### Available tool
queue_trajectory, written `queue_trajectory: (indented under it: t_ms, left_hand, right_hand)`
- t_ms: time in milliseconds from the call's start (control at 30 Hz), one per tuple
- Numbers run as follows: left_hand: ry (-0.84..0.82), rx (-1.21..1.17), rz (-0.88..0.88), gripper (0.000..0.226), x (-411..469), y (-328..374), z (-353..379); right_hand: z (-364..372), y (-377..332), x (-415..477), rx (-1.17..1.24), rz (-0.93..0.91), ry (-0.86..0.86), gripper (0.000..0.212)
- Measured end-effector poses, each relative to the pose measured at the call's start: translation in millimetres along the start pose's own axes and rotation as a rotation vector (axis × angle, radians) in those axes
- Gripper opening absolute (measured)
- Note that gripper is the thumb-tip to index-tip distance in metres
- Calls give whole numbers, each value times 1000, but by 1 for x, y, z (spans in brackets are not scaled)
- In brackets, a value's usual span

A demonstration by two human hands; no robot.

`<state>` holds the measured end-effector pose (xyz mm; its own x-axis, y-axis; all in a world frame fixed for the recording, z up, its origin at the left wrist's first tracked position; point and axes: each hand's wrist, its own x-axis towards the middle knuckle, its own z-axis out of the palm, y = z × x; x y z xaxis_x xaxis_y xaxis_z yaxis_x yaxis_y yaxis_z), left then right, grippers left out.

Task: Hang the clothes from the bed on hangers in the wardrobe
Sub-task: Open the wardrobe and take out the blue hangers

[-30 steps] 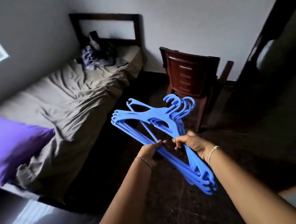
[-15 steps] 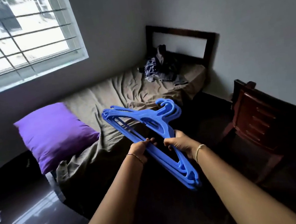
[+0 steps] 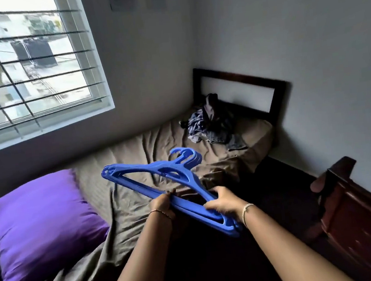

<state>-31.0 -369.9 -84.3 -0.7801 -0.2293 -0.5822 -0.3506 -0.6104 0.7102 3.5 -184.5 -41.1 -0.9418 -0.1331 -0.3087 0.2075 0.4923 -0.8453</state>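
Left hand (image 3: 161, 203) and right hand (image 3: 223, 202) both grip the hangers (image 3: 146, 167), stack running near-right to far-left; the clothes (image 3: 210, 124) sit far right on the bed (image 3: 135, 150), right hand's side.

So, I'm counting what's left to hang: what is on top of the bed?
On the bed lie a purple pillow and a heap of clothes by the headboard. What the heap covers, and how many garments it holds, cannot be told.
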Motion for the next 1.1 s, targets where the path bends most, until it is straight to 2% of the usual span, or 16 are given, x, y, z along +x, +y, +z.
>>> queue_trajectory:
  t_ms: [167,300,433,700,867,967,1100]
  left_hand:
    - [-7,-93,-4,22,94,36,58]
    - [77,-115,-8,24,172,76,100]
    - [54,-76,-18,31,234,116,150]
    - [-23,-8,-123,24,330,167,207]
    - [43,19,-141,31,397,184,244]
    - [136,-17,-135,27,438,195,265]
    - [200,-21,-105,29,494,209,300]
  right_hand:
    - [-32,-21,120,-53,-18,-27,37]
    - [-54,-49,215,-130,-42,-37,40]
    - [-80,-75,308,-271,-73,-33,32]
    - [-120,-97,470,-390,-96,-109,30]
    - [-141,-109,568,-436,-177,-206,35]
    - [-151,-114,623,-530,-174,-242,9]
    - [-163,-123,694,-662,-182,-246,19]
